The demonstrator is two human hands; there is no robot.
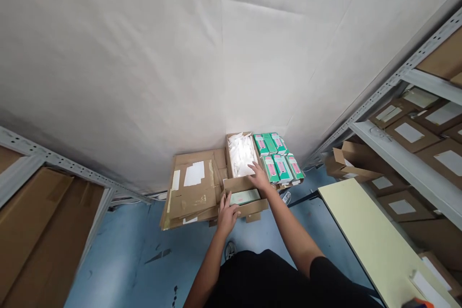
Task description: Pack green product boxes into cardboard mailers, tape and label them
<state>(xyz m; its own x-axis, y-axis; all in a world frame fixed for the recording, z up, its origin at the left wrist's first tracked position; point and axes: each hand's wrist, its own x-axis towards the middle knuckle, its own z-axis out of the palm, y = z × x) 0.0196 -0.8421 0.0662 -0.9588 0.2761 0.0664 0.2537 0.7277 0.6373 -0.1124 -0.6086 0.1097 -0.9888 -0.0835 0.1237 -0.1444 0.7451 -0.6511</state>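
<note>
An open cardboard box (pixel 249 210) stands low in front of me, with a pale green carton (pixel 244 197) lying inside. My left hand (pixel 227 215) is at the box's left end, fingers apart, near the carton's left end. At the far right corner of the same box is my right hand (pixel 259 178), fingers spread over the raised flap. Its fingertips reach toward a second box filled with white packets (pixel 240 154); whether they touch is hard to tell. Beside that box stand several green-and-white cartons (pixel 282 168) with pink markings.
Flattened cardboard (pixel 197 190) is stacked on the left. Metal shelving (pixel 415 147) with boxes runs along the right, in front of it a pale yellow tabletop (pixel 371 231). Another rack (pixel 75 171) with large boxes stands left. A grey-white wall (pixel 180 57) rises behind.
</note>
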